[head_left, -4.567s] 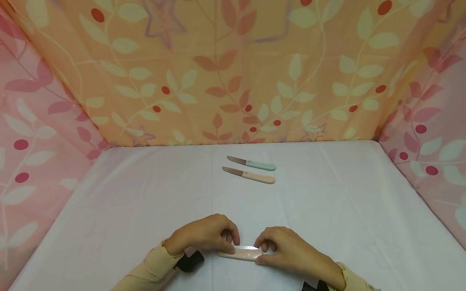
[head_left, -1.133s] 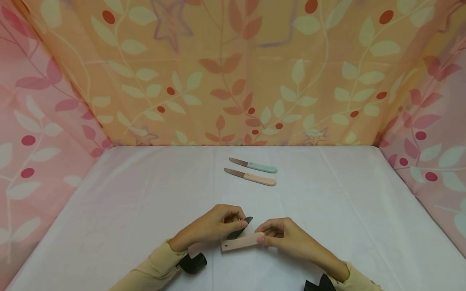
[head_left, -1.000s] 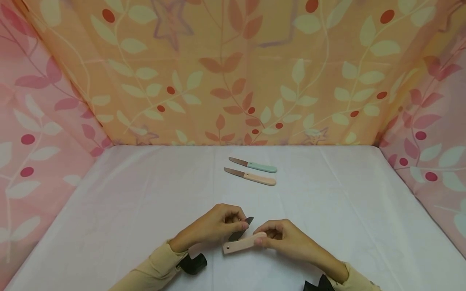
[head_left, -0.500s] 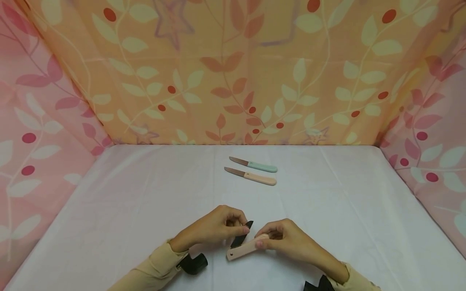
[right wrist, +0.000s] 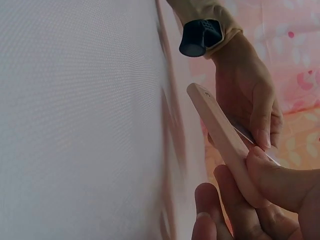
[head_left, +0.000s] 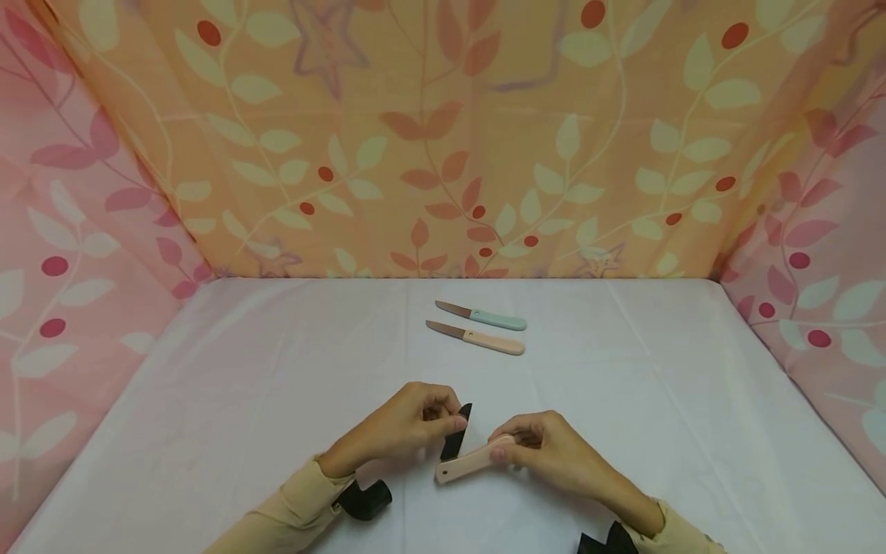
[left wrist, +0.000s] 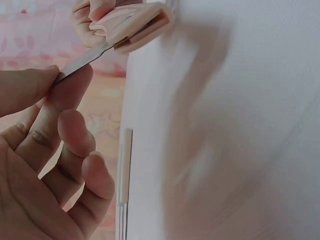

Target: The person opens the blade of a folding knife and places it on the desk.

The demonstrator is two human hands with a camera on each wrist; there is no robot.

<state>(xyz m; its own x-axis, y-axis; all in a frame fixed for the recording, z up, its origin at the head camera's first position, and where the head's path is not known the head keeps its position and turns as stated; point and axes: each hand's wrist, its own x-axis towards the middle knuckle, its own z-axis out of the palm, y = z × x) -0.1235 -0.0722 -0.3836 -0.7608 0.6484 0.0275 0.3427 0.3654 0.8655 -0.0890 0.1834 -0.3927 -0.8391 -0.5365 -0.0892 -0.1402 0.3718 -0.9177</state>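
Folding knife (head_left: pixel 462 457) held just above white tablecloth (head_left: pixel 657 400), near front edge. Left hand (head_left: pixel 398 427) pinches dark blade (head_left: pixel 454 441), part unfolded. Right hand (head_left: pixel 547 452) pinches pink handle (head_left: pixel 474 463). Two small knives (head_left: pixel 477 327) farther back.

Left hand (left wrist: pixel 35 165) fingers (left wrist: pixel 67 100) pinching blade (left wrist: pixel 82 60) of pink folding knife (left wrist: pixel 135 25)
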